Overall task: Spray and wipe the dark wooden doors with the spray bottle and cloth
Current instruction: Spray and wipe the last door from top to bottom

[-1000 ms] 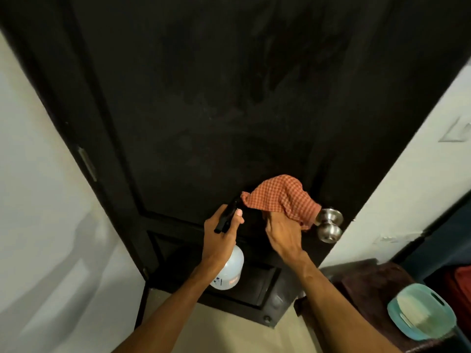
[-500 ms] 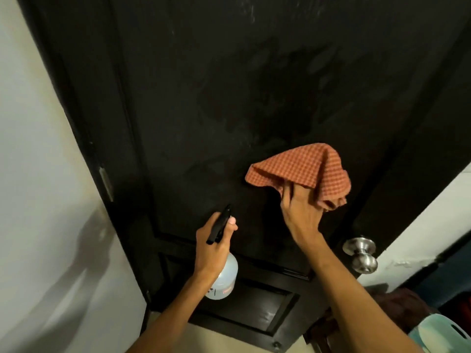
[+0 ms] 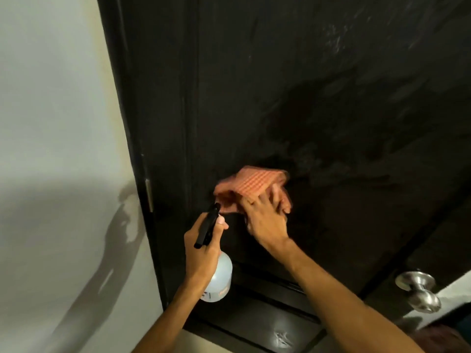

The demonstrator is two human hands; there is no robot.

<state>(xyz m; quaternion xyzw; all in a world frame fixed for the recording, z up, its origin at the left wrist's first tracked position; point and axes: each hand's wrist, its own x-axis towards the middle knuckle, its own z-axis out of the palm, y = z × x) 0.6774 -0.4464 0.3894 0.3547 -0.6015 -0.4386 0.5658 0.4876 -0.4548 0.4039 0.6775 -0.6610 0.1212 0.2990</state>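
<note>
Cloth (image 3: 251,186) has swept down-left across door (image 3: 305,98). Right grip (image 3: 265,220) presses it flat-fingered against the panel. Left grip (image 3: 201,253) clenches spray bottle (image 3: 219,278) just below-left. Unwiped spray speckles (image 3: 334,39) lie up-right, nearer the right grip.

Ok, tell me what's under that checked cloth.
The orange checked cloth is pressed against the dark wooden door by the right hand. The door patch beneath is covered, so whether it is wet or clean cannot be seen.

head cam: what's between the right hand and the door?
The orange checked cloth: the right hand presses it against the dark door panel. The head view shows this; the cloth is motion-blurred.
</note>
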